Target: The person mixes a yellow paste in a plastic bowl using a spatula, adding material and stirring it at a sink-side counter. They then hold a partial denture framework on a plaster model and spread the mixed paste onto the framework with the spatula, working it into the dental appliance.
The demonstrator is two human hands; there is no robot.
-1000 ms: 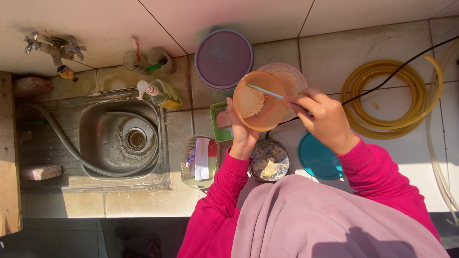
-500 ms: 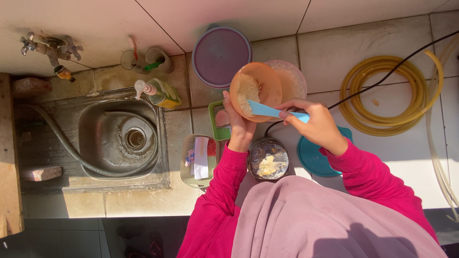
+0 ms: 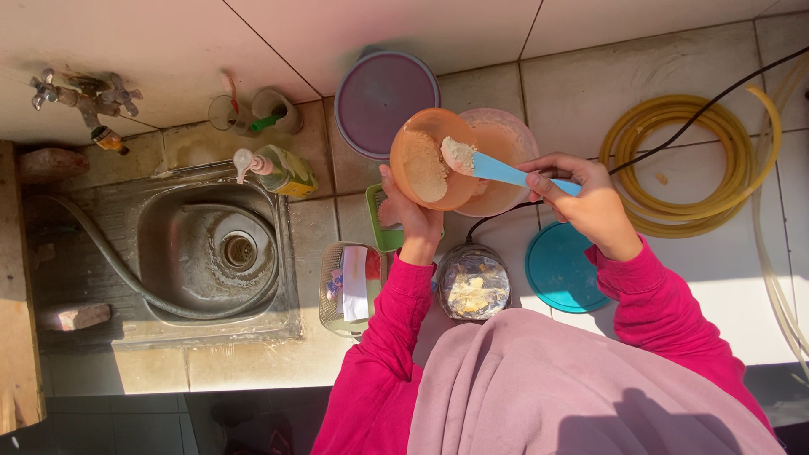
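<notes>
Over on the left there's a steel sink [image 3: 206, 253] with a soap bottle [image 3: 282, 171] at its rim. The left hand [image 3: 413, 221] has its fingers wrapped around an orange bowl [image 3: 430, 160], tipped up above the desk [image 3: 699, 286] and smeared with pale paste. The right hand [image 3: 586, 202] pinches a blue spatula [image 3: 506, 171], its loaded tip inside the bowl. A yellow hose coil [image 3: 691, 160] sits further right.

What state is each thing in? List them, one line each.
Orange bowl: tilted, held by left hand, pale paste inside.
Blue spatula: in right hand, paste on its tip.
Blender jar: lid off, food inside.
Teal lid: flat on counter.
Yellow hose: coiled.
Sink: no water in it.
</notes>
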